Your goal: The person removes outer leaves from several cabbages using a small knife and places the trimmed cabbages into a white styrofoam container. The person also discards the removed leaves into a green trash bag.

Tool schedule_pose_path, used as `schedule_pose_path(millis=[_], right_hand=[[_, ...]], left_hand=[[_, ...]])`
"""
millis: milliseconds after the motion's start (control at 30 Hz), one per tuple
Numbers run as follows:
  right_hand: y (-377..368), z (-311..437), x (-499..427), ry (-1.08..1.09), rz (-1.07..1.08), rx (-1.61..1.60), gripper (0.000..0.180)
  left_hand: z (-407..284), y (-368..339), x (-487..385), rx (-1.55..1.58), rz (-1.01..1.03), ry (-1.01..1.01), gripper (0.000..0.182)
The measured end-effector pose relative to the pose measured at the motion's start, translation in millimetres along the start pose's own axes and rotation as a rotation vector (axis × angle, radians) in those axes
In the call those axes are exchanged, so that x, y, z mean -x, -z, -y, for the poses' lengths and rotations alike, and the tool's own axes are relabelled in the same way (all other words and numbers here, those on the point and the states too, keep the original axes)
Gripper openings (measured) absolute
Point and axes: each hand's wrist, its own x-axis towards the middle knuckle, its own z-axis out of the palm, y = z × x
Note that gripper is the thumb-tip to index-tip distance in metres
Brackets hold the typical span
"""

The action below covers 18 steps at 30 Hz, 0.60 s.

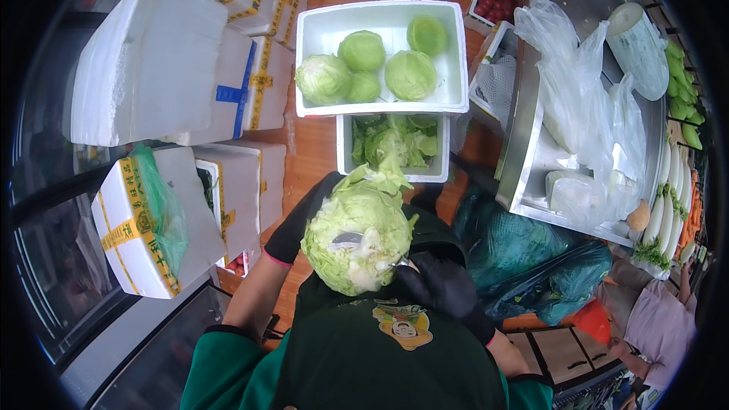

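Observation:
A pale green head of lettuce [359, 205], likely iceberg, is held in front of my apron. My left hand [296, 228], in a black glove, grips it from the left; most of those fingers are hidden behind the head. In my black-gloved right hand [441, 285] is a knife [346, 240], its blade against the stem side and partly hidden by leaves. One loose outer leaf [393, 168] sticks out at the top. Beyond it, a white foam box [344, 154] holds torn leaves [393, 139]. Several round heads [361, 51] lie in a larger foam box [381, 109] above that.
Foam boxes [154, 62] are stacked along the left. To the right, a metal counter [527, 165] bears plastic bags [575, 68] and a winter melon [638, 51]. Dark green plastic bags [512, 250] sit below it. Another person [655, 319] is at lower right.

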Motion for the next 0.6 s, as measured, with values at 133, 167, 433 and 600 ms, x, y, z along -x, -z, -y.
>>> schedule_pose_path(millis=[133, 167, 433, 600], right_hand=[[-2.8, 2.4, 6.5, 0.083, -0.111, -0.098, 0.021], [-2.8, 1.8, 11.1, 0.112, -0.134, -0.112, 0.021], [-10.7, -21.1, 1.1, -0.14, -0.278, -0.28, 0.023], [-26.7, -30.7, -35.4, 0.017, -0.324, -0.116, 0.027]], left_hand=[[8.0, 5.4, 2.4, -0.169, -0.037, -0.121, 0.033], [10.3, 5.6, 2.8, -0.122, -0.049, -0.104, 0.032], [23.4, 17.8, 8.0, 0.039, -0.151, -0.055, 0.035], [29.4, 27.3, 12.7, 0.673, -0.059, 0.119, 0.042]])
